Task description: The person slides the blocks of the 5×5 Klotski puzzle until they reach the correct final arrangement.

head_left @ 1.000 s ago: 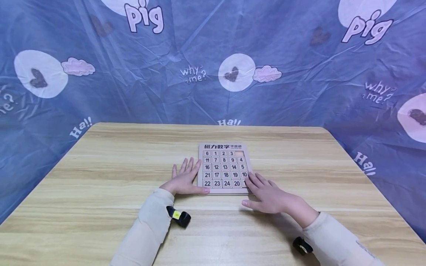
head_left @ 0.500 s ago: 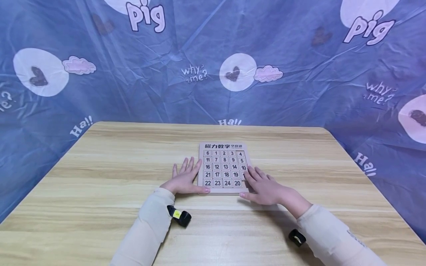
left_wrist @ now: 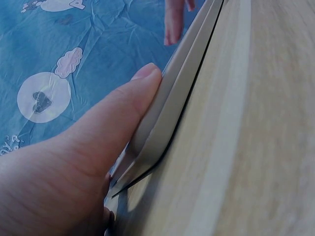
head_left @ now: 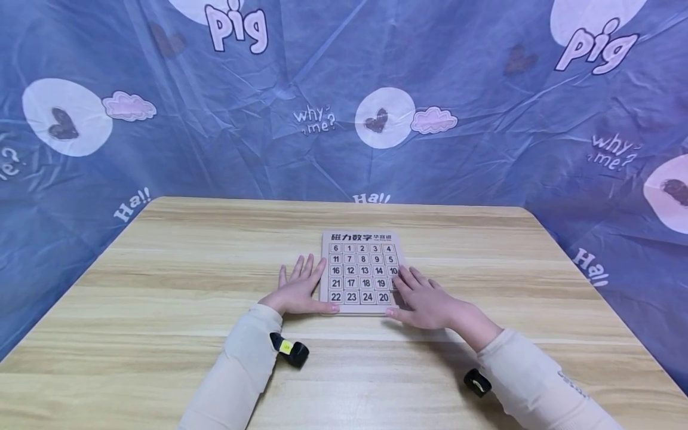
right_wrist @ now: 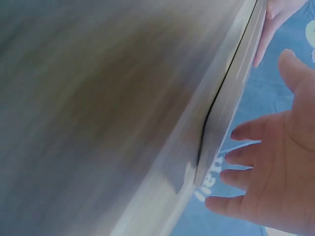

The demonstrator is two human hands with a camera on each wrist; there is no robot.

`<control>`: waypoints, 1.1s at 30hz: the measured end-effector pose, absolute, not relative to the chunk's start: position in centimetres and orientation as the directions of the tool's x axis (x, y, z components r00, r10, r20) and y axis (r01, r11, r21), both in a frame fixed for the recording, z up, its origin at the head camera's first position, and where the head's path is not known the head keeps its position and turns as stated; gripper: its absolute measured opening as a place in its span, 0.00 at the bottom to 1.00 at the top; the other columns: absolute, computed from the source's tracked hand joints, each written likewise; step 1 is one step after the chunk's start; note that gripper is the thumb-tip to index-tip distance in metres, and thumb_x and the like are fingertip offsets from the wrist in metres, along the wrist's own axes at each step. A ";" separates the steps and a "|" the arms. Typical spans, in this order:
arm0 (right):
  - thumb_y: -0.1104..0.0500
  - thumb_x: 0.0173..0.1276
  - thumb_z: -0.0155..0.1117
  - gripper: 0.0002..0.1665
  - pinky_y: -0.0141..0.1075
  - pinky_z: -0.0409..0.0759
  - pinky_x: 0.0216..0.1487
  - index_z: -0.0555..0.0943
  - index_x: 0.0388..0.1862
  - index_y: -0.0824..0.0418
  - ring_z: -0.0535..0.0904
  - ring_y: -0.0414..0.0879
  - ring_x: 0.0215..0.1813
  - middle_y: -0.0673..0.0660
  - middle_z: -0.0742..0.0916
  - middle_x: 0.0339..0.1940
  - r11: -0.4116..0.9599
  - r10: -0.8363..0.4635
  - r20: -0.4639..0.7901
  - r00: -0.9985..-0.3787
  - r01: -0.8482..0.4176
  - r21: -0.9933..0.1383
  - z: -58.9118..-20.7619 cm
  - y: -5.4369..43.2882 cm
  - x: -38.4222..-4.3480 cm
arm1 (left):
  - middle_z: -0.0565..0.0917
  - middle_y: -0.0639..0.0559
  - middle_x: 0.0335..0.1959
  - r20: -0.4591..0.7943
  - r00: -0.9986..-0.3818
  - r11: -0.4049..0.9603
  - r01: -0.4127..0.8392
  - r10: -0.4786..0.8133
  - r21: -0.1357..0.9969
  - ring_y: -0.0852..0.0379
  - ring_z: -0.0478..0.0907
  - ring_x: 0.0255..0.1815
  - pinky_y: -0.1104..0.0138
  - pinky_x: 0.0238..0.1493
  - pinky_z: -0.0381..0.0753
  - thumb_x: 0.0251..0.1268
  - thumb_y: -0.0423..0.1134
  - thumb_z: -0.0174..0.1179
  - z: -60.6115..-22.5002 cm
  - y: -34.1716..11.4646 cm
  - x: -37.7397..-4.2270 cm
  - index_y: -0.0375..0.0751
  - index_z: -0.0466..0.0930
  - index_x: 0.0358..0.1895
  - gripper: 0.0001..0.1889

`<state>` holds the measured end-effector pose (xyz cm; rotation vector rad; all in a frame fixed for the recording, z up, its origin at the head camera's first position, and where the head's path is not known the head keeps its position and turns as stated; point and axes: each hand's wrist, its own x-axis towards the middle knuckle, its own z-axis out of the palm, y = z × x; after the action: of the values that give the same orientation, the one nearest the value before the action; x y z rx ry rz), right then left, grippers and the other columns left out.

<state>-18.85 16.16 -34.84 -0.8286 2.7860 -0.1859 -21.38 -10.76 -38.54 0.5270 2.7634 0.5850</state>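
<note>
A number slide puzzle [head_left: 357, 310] with square tiles in a pale frame lies flat on the wooden table [head_left: 215, 370]. My left hand [head_left: 294, 294] rests at its left side, fingers spread and straight, thumb across the near left corner. That thumb [left_wrist: 125, 103] lies on the frame's top edge in the left wrist view. Over the right side, my right hand [head_left: 427, 303] reaches with extended fingers, a fingertip on the rightmost tile of the fourth row, partly covering it. The bottom right slot beside tile 20 [head_left: 383, 297] shows no tile. Tile 4 [head_left: 389, 249] fills the top right corner.
A blue printed cloth [head_left: 242, 143] hangs behind the table and along its sides. Black wrist cameras [head_left: 294, 353] sit on both pale sleeves [head_left: 236, 370].
The right-hand column of tiles has slid up one place, filling the top right slot and opening the bottom right one. My right hand moved slightly up and left; my left stayed put.
</note>
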 end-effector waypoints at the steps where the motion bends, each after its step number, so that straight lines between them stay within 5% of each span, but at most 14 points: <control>1: 0.34 0.60 0.42 0.48 0.61 0.48 0.55 0.54 0.64 0.70 0.42 0.63 0.64 0.68 0.51 0.66 0.826 -0.561 -0.176 -0.809 -0.533 -0.182 -34.8 16.0 -18.8 | 0.31 0.43 0.66 -0.182 -0.898 0.853 0.292 0.400 0.433 0.47 0.22 0.64 0.47 0.55 0.19 0.34 0.73 0.52 -38.5 -10.8 -21.4 0.48 0.33 0.67 0.59; 17: 0.28 0.57 0.35 0.44 0.59 0.45 0.57 0.55 0.67 0.51 0.40 0.59 0.66 0.61 0.49 0.67 0.710 -0.701 -0.215 -0.679 -0.694 -0.123 -34.6 9.7 -18.0 | 0.31 0.41 0.66 -0.180 -0.897 0.852 0.299 0.405 0.429 0.47 0.23 0.64 0.47 0.55 0.19 0.36 0.73 0.52 -38.5 -10.8 -21.4 0.47 0.33 0.67 0.57; 33: 0.32 0.60 0.38 0.38 0.61 0.46 0.56 0.57 0.66 0.48 0.41 0.59 0.66 0.60 0.50 0.67 0.724 -0.687 -0.220 -0.693 -0.679 -0.122 -34.7 10.6 -17.8 | 0.32 0.41 0.66 -0.169 -0.899 0.850 0.299 0.403 0.433 0.46 0.23 0.64 0.47 0.55 0.19 0.36 0.73 0.51 -38.5 -10.8 -21.3 0.47 0.34 0.67 0.58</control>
<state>-17.84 10.64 -34.67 -1.0805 2.6791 -0.0455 -21.33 -10.75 -38.53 0.5355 2.7728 0.5894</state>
